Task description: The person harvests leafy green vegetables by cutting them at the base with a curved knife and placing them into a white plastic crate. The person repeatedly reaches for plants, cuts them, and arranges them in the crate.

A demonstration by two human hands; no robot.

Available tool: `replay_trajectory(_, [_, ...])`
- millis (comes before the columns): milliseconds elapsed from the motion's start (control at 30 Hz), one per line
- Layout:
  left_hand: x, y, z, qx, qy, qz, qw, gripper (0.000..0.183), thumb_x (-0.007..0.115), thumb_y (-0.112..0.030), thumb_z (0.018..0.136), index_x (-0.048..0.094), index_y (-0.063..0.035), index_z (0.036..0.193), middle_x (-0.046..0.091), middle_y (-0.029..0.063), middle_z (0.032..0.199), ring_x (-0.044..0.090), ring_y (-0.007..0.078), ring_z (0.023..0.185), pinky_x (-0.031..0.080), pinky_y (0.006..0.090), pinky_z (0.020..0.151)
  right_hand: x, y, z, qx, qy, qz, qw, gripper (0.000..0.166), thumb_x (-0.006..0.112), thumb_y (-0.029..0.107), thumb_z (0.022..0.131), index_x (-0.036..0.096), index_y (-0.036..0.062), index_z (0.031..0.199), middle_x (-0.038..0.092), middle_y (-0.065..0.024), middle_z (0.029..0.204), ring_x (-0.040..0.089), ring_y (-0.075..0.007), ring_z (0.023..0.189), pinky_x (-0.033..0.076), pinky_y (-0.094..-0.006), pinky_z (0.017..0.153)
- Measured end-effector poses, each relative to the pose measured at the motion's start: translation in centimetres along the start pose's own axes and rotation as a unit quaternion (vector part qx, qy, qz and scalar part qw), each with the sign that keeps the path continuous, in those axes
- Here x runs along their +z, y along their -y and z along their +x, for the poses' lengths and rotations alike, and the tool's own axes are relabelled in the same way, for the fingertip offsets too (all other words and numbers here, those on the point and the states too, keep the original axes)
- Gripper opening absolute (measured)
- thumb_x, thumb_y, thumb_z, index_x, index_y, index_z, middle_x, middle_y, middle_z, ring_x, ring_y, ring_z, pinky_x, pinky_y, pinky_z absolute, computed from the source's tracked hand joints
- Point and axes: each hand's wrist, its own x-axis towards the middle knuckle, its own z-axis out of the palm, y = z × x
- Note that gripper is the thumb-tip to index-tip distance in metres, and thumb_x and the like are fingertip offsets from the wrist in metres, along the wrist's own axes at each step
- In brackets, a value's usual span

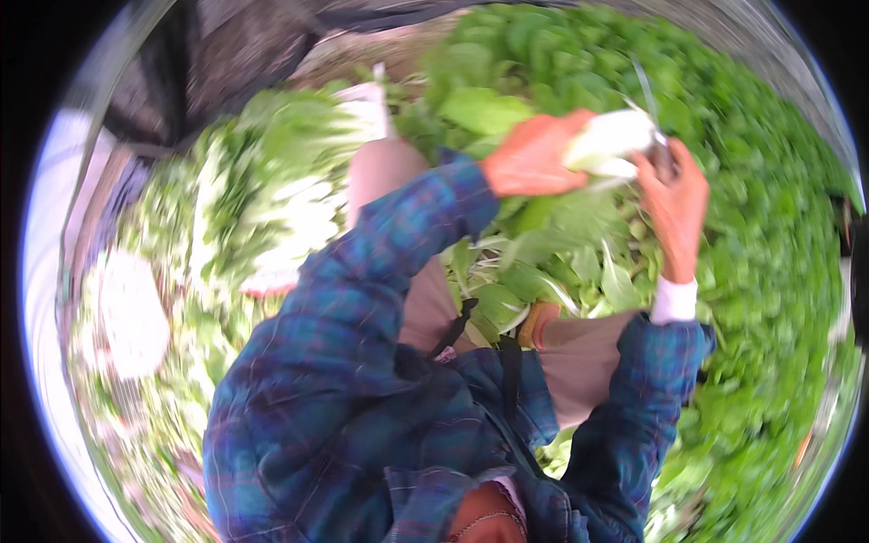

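Note:
My left hand grips a head of leafy greens around its thick white stalks. The stalk base points right, towards my right hand. That hand is closed around the dark handle of a knife. Its thin blade rises past the cut end of the stalks; blur hides whether it touches them. Under both hands, loose leaves and pale stems are scattered on the ground between my knees.
Harvested greens lie stacked with white stalks at my left knee. Dense growing leafy plants fill the right side and far end. Dark sheeting borders the upper left. A bright white object, too overexposed to identify, sits at far left.

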Motion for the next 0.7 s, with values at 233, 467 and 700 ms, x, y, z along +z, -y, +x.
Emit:
replay_trajectory(233, [-1.7,-1.0,-0.6,0.046,0.064,-0.024,0.997,0.056,0.070,-0.015,0.062,0.055,-0.0038,0.115,0.068,0.0148,0.094,0.067,0.0291,0.086,0.051,0.0397,0.079,-1.8,-0.3,0.3,-0.008,0.075,0.029,0.997,0.024,0.072,0.013,0.081,0.057,0.0038,0.098,0.049,0.0036,0.072,0.039,-0.0029,0.053,0.031,-0.0178,0.044])
replay_trajectory(467, [-0.4,0.5,-1.1,0.122,0.046,-0.363,0.923,0.067,0.079,-0.014,0.063,0.047,-0.0004,0.121,0.060,0.0152,0.114,0.057,0.0216,0.108,0.045,0.0326,0.092,-2.4,2.2,1.1,-0.008,0.116,0.164,0.980,0.043,0.069,0.007,0.082,0.050,-0.0003,0.120,0.055,0.0004,0.084,0.037,-0.0019,0.047,0.026,-0.0176,0.039])
replay_trajectory(700, [-5.3,-2.9,-2.2,0.124,-0.021,0.001,0.992,0.048,0.073,-0.014,0.063,0.049,0.0009,0.102,0.064,0.0159,0.089,0.063,0.0358,0.084,0.048,0.0423,0.074,-6.1,6.4,2.8,0.002,0.195,0.111,0.974,0.051,0.074,0.024,0.078,0.052,-0.0004,0.117,0.053,0.0012,0.075,0.033,0.0002,0.041,0.021,-0.0156,0.033])
